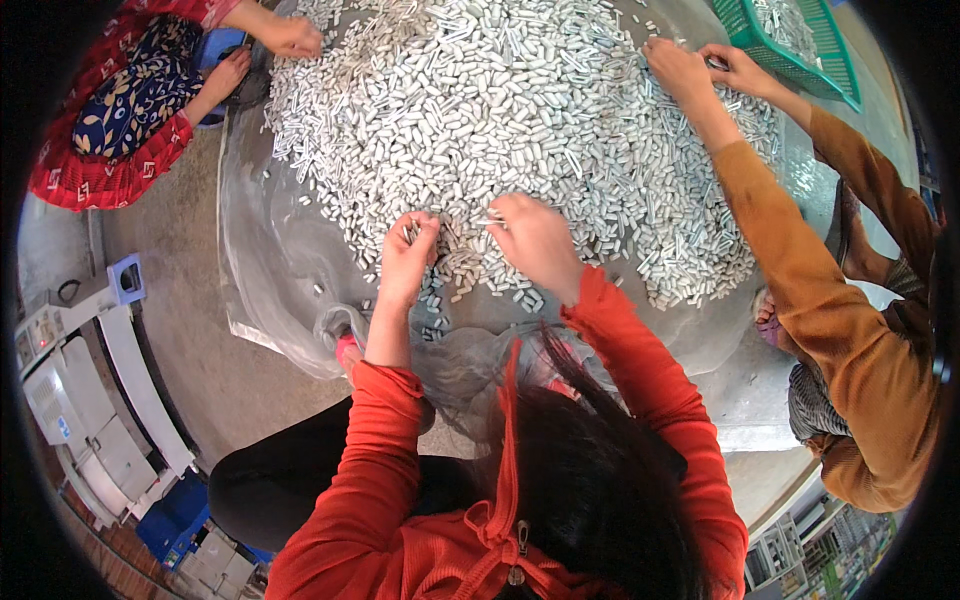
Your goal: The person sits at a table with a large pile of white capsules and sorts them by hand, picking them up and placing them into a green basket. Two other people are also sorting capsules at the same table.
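Note:
A broad heap of small, silvery-white oblong pieces [470, 110] lies spread in front of me. At its near edge, my left hand [403, 262] is raised with thumb and fingers pinched together on a small oblong piece, partly hidden by the fingers. Just to the right, my right hand [537, 240] reaches over the heap, palm down and slightly blurred. A thin, light oblong piece [495, 222] sticks out leftward from its fingertips. Between and below my hands, a few loose pieces [432, 300] lie apart from the heap.
Clear plastic sheeting [265, 265] lies under the heap and bunches up near me. A person in brown sleeves [790, 260] works at the right, beside a green basket [790, 45]. Another person's hand [292, 37] is at the upper left. Grey-white equipment [95, 410] stands far left.

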The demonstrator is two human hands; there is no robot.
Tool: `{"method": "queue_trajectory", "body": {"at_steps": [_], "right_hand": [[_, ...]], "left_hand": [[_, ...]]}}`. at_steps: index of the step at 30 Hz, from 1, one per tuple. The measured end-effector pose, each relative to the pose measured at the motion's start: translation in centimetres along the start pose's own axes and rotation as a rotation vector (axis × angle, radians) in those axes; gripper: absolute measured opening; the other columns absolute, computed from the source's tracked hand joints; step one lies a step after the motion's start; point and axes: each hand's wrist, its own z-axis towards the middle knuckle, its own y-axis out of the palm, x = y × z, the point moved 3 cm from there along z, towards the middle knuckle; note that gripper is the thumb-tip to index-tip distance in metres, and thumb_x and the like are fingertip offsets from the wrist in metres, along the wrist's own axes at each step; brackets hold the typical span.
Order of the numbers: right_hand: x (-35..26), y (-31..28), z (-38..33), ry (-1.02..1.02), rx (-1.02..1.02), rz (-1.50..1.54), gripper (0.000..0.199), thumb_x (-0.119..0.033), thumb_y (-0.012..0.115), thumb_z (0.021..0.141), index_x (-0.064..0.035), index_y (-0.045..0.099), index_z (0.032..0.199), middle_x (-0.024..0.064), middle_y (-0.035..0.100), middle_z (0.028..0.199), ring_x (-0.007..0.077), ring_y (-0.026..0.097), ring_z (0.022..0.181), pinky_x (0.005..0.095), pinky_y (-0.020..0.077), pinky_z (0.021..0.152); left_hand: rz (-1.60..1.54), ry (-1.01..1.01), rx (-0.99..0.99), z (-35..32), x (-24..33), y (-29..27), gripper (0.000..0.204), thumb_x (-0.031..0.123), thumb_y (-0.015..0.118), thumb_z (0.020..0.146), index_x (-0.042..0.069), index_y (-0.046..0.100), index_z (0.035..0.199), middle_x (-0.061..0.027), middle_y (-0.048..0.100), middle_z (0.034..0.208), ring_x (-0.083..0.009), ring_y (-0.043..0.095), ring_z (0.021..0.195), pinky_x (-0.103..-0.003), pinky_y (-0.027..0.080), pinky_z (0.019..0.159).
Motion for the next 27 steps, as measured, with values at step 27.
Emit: {"method": "queue_trajectory", "body": {"at_steps": [27], "right_hand": [[-1.7,1.9,-0.6,-0.190,-0.176,-0.391,0.006,-0.011,0.057,0.069,-0.0091,0.060,0.075,0.0059,0.057,0.076,0.0231,0.060,0.075,0.0348,0.0486,0.063]], "left_hand": [[0.971,0.435,0.096,-3.8,-1.5,1.6,0.023,0.018,0.072,0.077,0.002,0.062,0.091,-0.0102,0.061,0.077,-0.0216,0.059,0.062,-0.031,0.046,0.057]]}}
